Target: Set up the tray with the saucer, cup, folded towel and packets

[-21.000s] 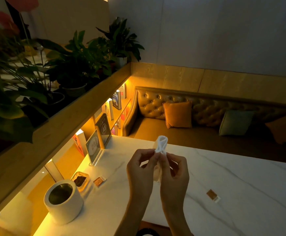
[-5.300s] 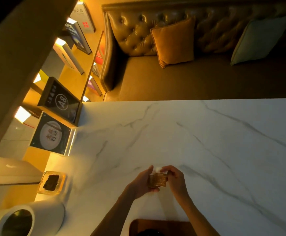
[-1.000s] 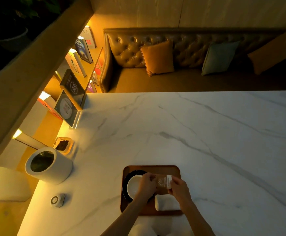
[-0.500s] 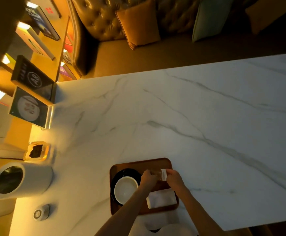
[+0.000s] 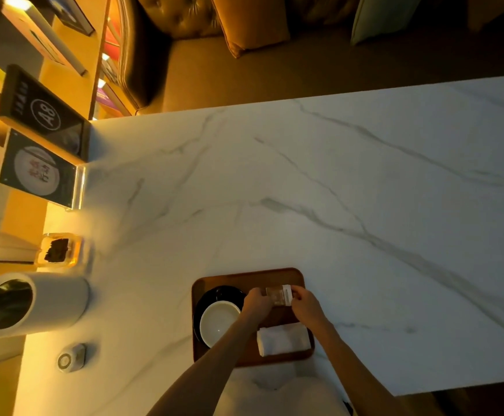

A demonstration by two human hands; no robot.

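Down at the bottom middle of the frame two bare forearms reach up onto a wooden tray, a rounded-corner rectangle in dark reddish-brown wood that sits on the bench near its lower edge. The folded towel is the closest thing on it: white, soft-looking, a chunky little rectangle lying in the tray's lower right corner. Left of that is a black round saucer with a white cup sitting on it, smooth and glossy, seen from straight above so it's basically a circle. The left forearm crosses over the cup's right edge.

Just above the towel, over the tray's upper right part, the left hand and right hand both have a grip on a small packet, one pinching each side. It's a flat, shiny rectangle, brownish with a pale strip on its right end. Can't tell if it touches the tray or is held just above it.

The bench itself is white marble-look stone with long grey veins, smooth and matte in the dim warm light.

Off to the lower left there's a small round puck-like gadget, then a fat white cylinder bin with a dark inside, then a clear squarish holder with something dark in it. Higher up the left edge stand two dark sign cards, one reading "A8". Along the top of the frame is a tufted leather sofa with an orange cushion and a pale green one.
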